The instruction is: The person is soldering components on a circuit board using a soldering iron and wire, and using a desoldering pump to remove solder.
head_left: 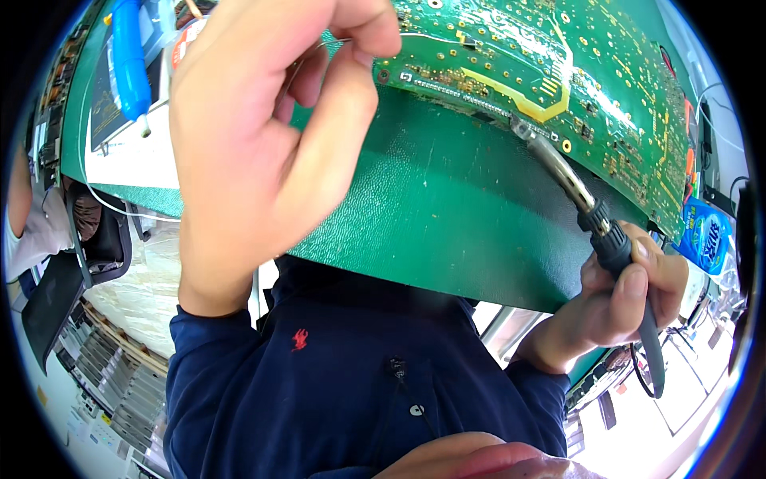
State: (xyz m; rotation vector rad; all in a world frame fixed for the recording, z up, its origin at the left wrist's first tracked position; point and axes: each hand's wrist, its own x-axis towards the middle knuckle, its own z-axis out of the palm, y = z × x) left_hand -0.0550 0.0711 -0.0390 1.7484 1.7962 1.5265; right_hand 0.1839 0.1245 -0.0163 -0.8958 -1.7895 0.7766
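Observation:
A large green circuit board [447, 68] lies at the far side of the green mat, with a long row of solder joints along its near edge. My left hand [271, 128] is raised over the board's left end, thumb and forefinger pinching a thin solder wire [427, 36]. The wire's free end runs right, above the board. In my right hand [638, 295] is a soldering iron [570, 180] with a dark grey handle. It slants up and left, its tip at the right part of the joint row; whether it touches cannot be told.
A blue solder sucker [130, 64] lies at the far left near a white sheet [120, 164]. Right of the board stands a blue packet [706, 235]. The green mat [423, 199] ends close to my body. Another person's arm [22, 191] and a black chair [60, 295] appear at left.

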